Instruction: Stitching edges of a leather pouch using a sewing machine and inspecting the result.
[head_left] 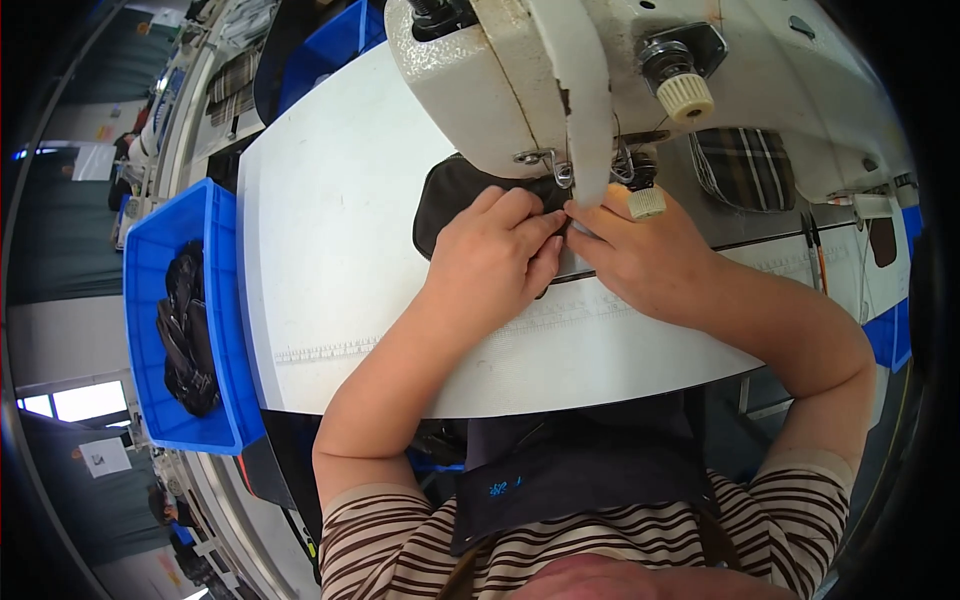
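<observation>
A white sewing machine hangs over a pale work surface, its presser foot above a dark brown-black fabric piece. My left hand lies on that piece with fingers bent and pressed together at the edge by the foot, holding it. My right hand is just to the right, nearly touching the left, its fingertips closed on the same piece at the needle area; part of them is hidden behind the machine. A folded plaid fabric bundle sits farther right.
A blue bin with black items stands at the left, another blue bin behind. A printed ruler strip runs along the surface. Slender tools lie at the right. Other workstations and people are in the far-left background.
</observation>
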